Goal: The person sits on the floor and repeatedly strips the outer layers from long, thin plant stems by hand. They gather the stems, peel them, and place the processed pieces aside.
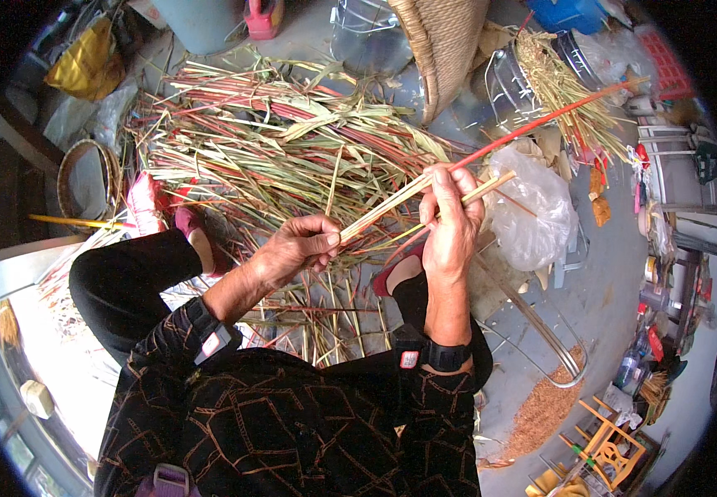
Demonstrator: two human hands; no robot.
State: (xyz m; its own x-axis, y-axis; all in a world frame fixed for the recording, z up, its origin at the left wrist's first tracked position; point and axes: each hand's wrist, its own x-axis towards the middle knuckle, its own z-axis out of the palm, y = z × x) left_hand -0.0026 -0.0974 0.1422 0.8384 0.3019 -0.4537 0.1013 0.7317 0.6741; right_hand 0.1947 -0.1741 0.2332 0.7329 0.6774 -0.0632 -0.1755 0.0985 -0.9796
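Note:
My left hand (299, 245) pinches one end of a few pale, split-looking plant stalks (386, 208). They run up to my right hand (455, 223), which grips them between thumb and fingers. Beyond the right hand a long red stalk (539, 127) reaches toward the upper right; whether it is joined to the pale strips is hidden by the fingers. A shorter pale stalk piece (489, 186) also lies in the right hand and sticks out past the thumb. Behind both hands spreads a large heap of red and green stalks with dry leaves (277, 136).
Beyond the heap stand a woven straw basket (452, 50), a metal bucket (371, 40) and a blue-grey tub (203, 25). A bundle of seed-headed stalks (557, 81) and a clear plastic bag (532, 211) lie right. Reddish grain (542, 410) covers floor near a small wooden chair (610, 444).

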